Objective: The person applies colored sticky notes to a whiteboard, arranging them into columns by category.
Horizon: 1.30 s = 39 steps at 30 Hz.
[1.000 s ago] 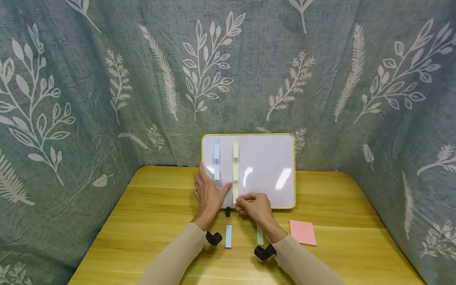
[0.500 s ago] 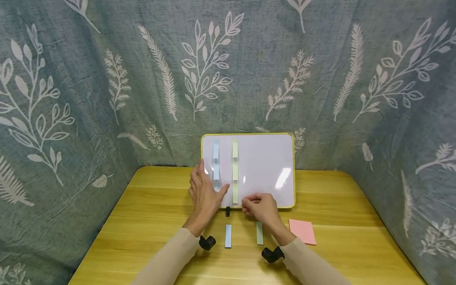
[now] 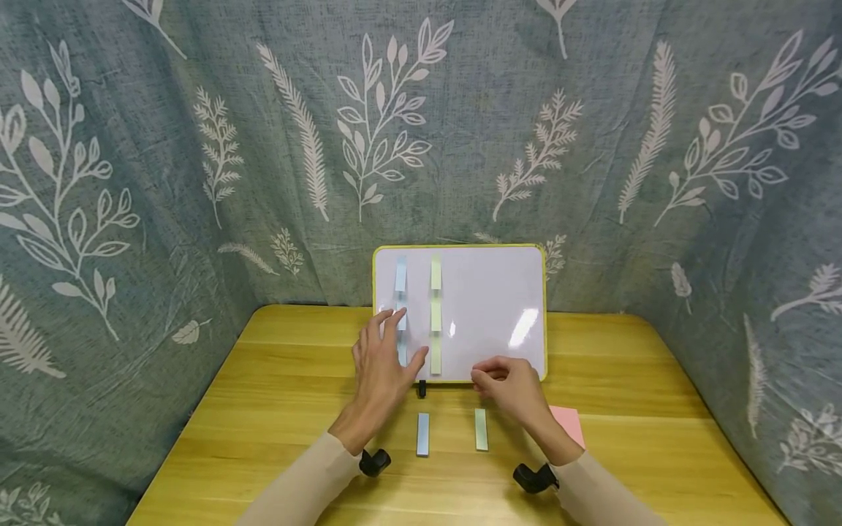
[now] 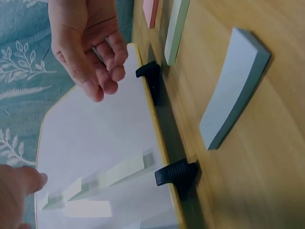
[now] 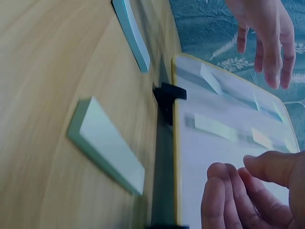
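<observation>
A whiteboard (image 3: 490,307) with a yellow rim leans at the back of the table. Down its left part runs a column of blue sticky strips (image 3: 401,275), the lower ones partly hidden by my left hand (image 3: 380,374). Beside it is a column of 3 pale green strips (image 3: 435,316). My left hand holds nothing, its fingers spread before the board's lower left. Near the board's lower right, my right hand (image 3: 516,389) has loosely bent fingers and a gap between thumb and fingertips, as the right wrist view shows. A blue strip pad (image 3: 423,435) and a green strip pad (image 3: 482,429) lie between the forearms.
A pink sticky note pad (image 3: 569,424) lies partly behind my right wrist. Black feet (image 4: 177,172) clasp the board's lower edge. Leaf-patterned cloth (image 3: 487,146) hangs behind and at both sides of the wooden table (image 3: 276,409).
My right hand has left the lowest green strip and moved right, now overlapping the pink pad. My left hand has come off the board's left edge; its fingers now overlap the blue strips.
</observation>
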Each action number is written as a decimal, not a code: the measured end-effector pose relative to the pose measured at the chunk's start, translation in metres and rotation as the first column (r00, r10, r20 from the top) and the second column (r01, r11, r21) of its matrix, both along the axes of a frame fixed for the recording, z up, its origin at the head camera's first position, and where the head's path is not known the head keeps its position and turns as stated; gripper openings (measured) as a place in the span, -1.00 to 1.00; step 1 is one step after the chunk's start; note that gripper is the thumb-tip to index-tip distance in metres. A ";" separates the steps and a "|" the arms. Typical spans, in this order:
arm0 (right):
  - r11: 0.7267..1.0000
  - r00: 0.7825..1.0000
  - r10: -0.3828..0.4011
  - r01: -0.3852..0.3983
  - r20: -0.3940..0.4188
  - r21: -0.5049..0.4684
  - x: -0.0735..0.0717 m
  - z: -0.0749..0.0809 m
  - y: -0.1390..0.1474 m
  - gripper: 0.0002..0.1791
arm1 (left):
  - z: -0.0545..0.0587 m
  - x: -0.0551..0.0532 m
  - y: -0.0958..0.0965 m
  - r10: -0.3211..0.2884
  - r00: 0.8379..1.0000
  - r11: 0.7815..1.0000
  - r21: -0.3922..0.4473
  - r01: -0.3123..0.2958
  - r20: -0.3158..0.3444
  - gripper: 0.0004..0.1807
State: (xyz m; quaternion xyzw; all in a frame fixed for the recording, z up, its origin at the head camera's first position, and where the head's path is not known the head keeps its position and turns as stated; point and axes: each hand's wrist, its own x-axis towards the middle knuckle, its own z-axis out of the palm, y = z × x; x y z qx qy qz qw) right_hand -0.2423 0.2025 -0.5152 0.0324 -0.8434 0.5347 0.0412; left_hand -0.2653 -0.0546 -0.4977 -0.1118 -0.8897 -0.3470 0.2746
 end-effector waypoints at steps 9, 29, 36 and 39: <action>0.984 0.997 0.046 -0.033 -0.069 0.178 0.010 0.005 0.033 -0.79 | -0.006 0.014 0.007 -0.185 0.982 0.981 -0.067 0.182 -0.044 -0.30; 0.900 0.939 0.253 -0.139 -0.234 0.414 0.025 0.008 0.096 -0.77 | -0.017 0.030 0.044 -0.427 0.896 0.871 -0.215 0.443 0.120 -0.35; 0.860 0.944 0.288 -0.180 -0.162 0.478 0.028 0.004 0.120 -0.70 | -0.023 0.032 0.059 -0.469 0.858 0.816 -0.270 0.512 0.211 -0.39; 0.846 0.946 0.301 -0.205 -0.123 0.492 0.029 0.004 0.128 -0.68 | -0.025 0.031 0.066 -0.485 0.842 0.791 -0.291 0.537 0.236 -0.39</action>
